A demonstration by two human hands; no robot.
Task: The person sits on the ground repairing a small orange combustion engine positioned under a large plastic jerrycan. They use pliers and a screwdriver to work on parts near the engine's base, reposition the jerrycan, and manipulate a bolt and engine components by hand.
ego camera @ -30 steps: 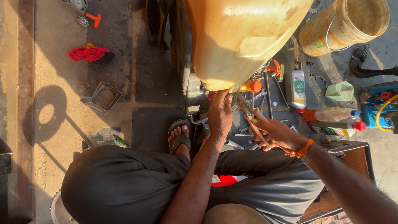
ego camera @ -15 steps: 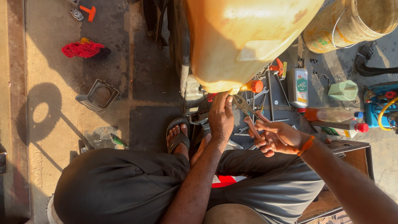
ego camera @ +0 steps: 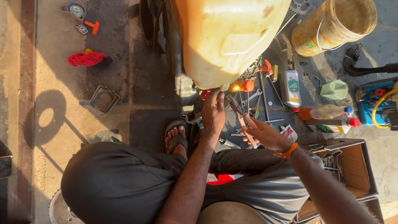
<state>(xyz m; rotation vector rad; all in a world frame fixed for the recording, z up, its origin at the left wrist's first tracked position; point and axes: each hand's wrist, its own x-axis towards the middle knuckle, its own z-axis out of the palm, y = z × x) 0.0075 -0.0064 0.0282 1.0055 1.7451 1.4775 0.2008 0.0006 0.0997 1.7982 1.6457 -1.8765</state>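
Left arm's stretched straight out, left hand (ego camera: pixel 213 111) reaching up with the fingertips (ego camera: pixel 217 93) pressed forward. Right arm comes in from the lower right, wrist bent a bit, right hand (ego camera: pixel 263 133) curled in a grip just beside the left one.

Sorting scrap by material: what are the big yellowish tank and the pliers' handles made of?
Tank: probably moulded plastic; the sunlit wall glows through, dull and stained. Pliers in the right hand: dark metal jaws; handles look sleeved in reddish plastic or rubber, too small to tell.
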